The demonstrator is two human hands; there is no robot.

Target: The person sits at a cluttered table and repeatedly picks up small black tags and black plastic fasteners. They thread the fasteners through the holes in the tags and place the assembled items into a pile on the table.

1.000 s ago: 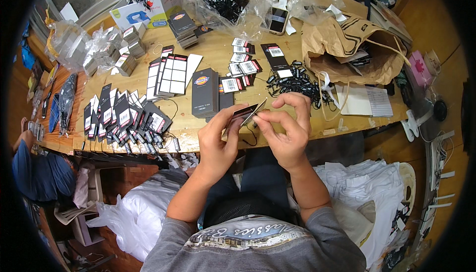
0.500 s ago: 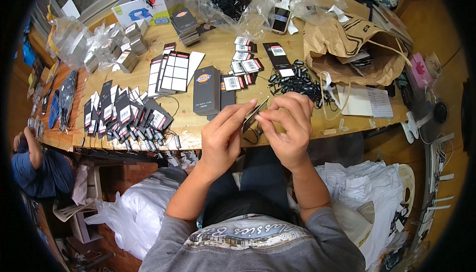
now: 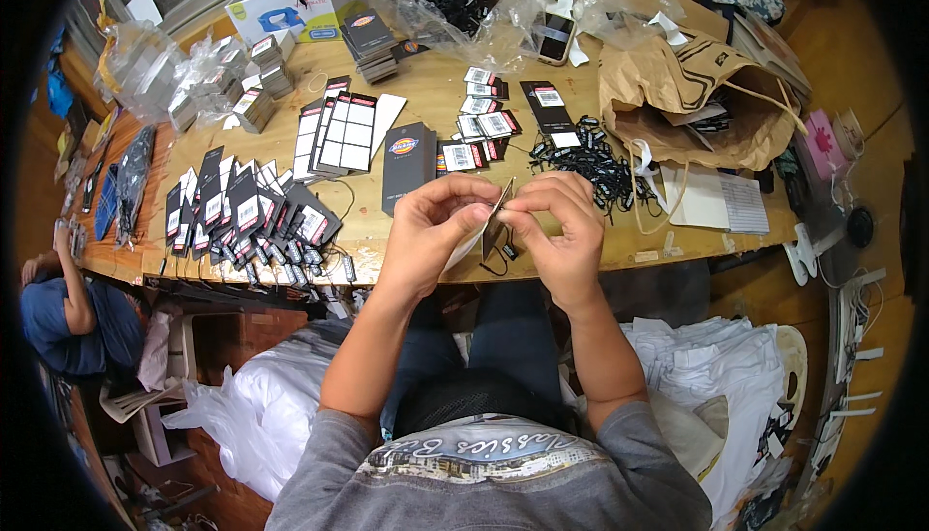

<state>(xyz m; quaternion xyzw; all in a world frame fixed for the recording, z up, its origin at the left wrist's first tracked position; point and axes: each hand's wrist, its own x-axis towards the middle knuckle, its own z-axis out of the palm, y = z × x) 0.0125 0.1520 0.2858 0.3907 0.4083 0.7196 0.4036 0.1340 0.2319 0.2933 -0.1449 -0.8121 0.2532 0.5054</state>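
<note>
My left hand [image 3: 437,226] is closed, with thumb and fingers pinching a dark hang tag [image 3: 493,237] held nearly on edge above the table's front edge. A pale sheet or second card [image 3: 463,251] shows below the left thumb. My right hand [image 3: 558,233] pinches at the same tag's upper end from the other side; whether the fingertips also grip its cord is hidden. A black string with a small seal [image 3: 508,252] dangles beneath the tag. Just beyond my left hand lies a stack of black tags [image 3: 407,165], beside barcode-labelled tags [image 3: 459,156].
Strung tags [image 3: 247,212] pile up at the left, near sticker sheets [image 3: 345,134]. Loose black strings [image 3: 590,165] lie beyond my right hand, by a brown paper bag [image 3: 658,76] and a phone [image 3: 554,38]. Another person [image 3: 87,323] sits at the far left.
The tag has turned in my fingers and stands more upright. My left thumb has shifted along it, and the pale sheet now shows. My right fingertips have closed in on the tag's upper end.
</note>
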